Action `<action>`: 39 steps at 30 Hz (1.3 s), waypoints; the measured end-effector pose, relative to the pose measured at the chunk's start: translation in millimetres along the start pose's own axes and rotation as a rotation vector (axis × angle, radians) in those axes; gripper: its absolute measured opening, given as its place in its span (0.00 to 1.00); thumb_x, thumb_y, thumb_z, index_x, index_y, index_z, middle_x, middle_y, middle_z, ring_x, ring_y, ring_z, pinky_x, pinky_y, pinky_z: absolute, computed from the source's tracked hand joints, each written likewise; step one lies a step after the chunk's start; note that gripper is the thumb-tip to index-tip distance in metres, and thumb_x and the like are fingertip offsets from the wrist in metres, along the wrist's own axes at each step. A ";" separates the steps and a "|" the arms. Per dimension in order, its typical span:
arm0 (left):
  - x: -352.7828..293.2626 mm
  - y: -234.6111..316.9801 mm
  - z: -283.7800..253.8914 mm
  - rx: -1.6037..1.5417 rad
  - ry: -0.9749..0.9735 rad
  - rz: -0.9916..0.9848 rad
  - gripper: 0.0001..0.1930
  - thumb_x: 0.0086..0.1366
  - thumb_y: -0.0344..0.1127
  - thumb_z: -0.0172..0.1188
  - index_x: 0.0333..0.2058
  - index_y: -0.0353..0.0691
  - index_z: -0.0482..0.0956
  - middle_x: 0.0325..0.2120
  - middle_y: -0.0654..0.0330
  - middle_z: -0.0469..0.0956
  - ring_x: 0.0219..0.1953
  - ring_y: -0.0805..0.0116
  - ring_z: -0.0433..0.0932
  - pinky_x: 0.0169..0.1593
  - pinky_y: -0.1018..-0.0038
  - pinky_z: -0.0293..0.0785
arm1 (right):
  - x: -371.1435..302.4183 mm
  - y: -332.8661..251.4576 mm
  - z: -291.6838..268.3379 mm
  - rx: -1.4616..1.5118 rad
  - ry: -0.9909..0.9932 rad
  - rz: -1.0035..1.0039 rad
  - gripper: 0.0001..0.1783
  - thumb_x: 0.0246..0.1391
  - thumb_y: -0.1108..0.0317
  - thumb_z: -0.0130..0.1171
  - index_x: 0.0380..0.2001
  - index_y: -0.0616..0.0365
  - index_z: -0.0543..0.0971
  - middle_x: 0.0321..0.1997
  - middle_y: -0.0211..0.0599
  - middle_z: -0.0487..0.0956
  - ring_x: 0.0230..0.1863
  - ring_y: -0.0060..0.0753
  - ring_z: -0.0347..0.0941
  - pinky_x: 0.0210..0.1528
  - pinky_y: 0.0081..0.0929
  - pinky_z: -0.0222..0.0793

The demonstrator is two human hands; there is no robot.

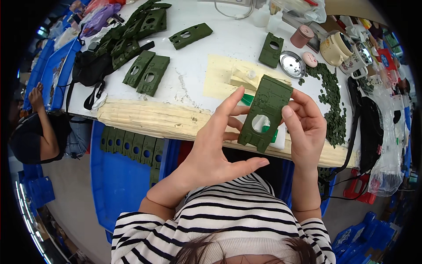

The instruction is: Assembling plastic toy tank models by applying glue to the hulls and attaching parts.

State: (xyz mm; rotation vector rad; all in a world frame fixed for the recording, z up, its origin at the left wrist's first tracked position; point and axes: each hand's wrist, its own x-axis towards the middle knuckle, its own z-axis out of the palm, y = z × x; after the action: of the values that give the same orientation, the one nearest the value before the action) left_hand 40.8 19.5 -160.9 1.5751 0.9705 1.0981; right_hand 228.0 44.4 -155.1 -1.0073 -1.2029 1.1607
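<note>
Held panel: a dark green panel point(273, 99) with a round hole toward its lower end, tilted, just right of the frame's centre.
Right hand: the hand point(309, 132) is clamped on the panel's right edge, thumb on the upper face.
Left hand: the hand point(211, 147) is spread, thumb well apart from the fingers, its fingertips at the panel's left edge; whether they touch is unclear.
Beyond the panel: a cream block point(241, 76) on a yellowish sheet point(214, 72).
Upper right: another green panel point(270, 55), a metal dish point(292, 64) and scattered small green pieces point(335, 114).
Upper left: a lone panel point(193, 37) near piled panels point(151, 24).
Lower left: a blue bin point(112, 189) bearing a row of panels point(136, 148).
</note>
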 end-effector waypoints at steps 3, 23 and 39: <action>-3.2 0.6 1.3 0.302 0.144 0.182 0.52 0.42 0.35 0.76 0.63 0.35 0.54 0.51 0.49 0.67 0.46 0.63 0.73 0.45 0.70 0.78 | 0.8 2.9 9.6 -0.109 -0.002 -0.092 0.20 0.54 0.78 0.57 0.50 0.72 0.69 0.31 0.35 0.77 0.31 0.18 0.73 0.35 0.16 0.70; 9.2 -44.0 -92.9 1.024 0.405 -0.052 0.28 0.52 0.31 0.64 0.51 0.33 0.66 0.37 0.49 0.73 0.40 0.49 0.73 0.43 0.60 0.70 | -26.6 -23.2 25.4 -0.332 -0.718 -0.180 0.13 0.45 0.73 0.66 0.38 0.61 0.80 0.31 0.39 0.80 0.31 0.37 0.76 0.33 0.26 0.71; 52.9 -10.7 95.7 -0.126 -0.994 0.333 0.25 0.69 0.52 0.43 0.39 0.31 0.75 0.40 0.49 0.73 0.47 0.55 0.71 0.51 0.66 0.66 | -69.8 -55.9 136.2 0.639 -1.085 -0.204 0.17 0.54 0.64 0.57 0.17 0.62 0.69 0.18 0.40 0.69 0.23 0.43 0.69 0.24 0.34 0.63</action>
State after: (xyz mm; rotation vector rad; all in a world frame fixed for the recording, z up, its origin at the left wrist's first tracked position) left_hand 146.3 47.2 -174.4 1.8906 -0.0272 0.4273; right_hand 99.7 -36.2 -95.3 0.3134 -1.5102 1.8280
